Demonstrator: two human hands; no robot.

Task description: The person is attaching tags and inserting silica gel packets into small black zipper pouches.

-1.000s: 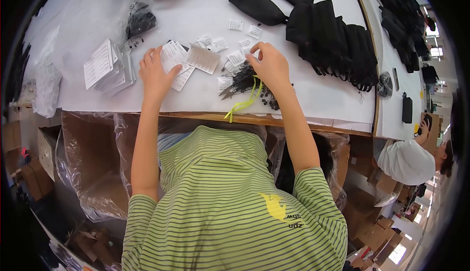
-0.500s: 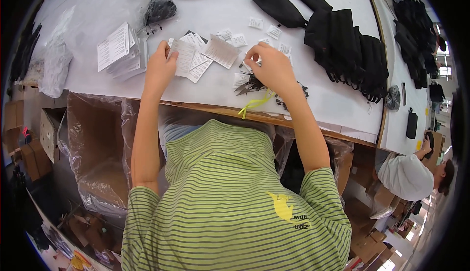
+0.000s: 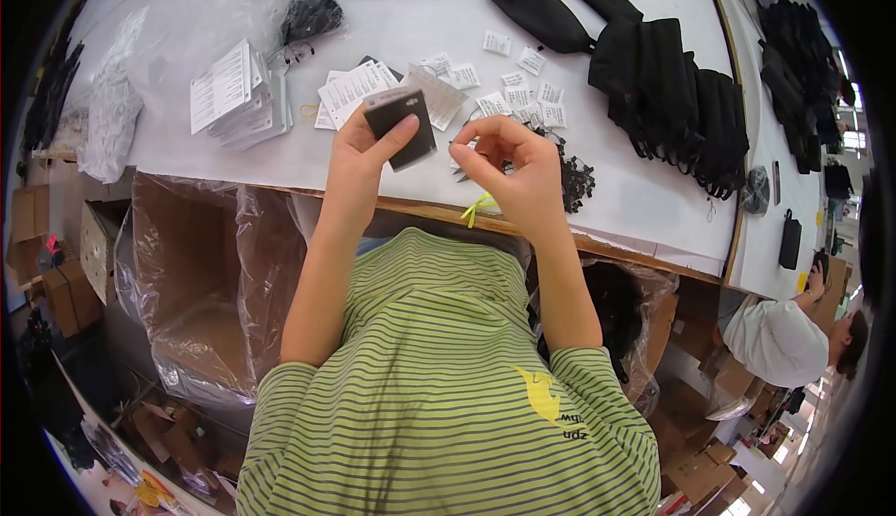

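My left hand (image 3: pixel 357 163) grips a dark hang tag (image 3: pixel 408 135), its thumb across the front and the tag tilted over the table's near part. Just right of it, my right hand (image 3: pixel 511 163) has thumb and forefinger pinched together; whatever is between them is too small to make out. Loose printed white cards (image 3: pixel 353 90) lie beyond my left hand. Several small white labels (image 3: pixel 518 96) are spread beyond my right hand. A pile of black tag strings (image 3: pixel 577 183) shows beside that hand, partly covered by it. A yellow-green ribbon (image 3: pixel 479 207) hangs at the table edge.
A stack of printed cards (image 3: pixel 235 96) stands at left, near clear plastic bags (image 3: pixel 219 12). Black fabric pouches (image 3: pixel 644 82) line the right side. Under the table is a plastic-lined carton (image 3: pixel 191 273). Another person (image 3: pixel 779 339) works at the far right.
My left hand has moved right and toward me, and the tag it holds now shows its dark face. My right hand has come nearer to me, uncovering more labels and strings.
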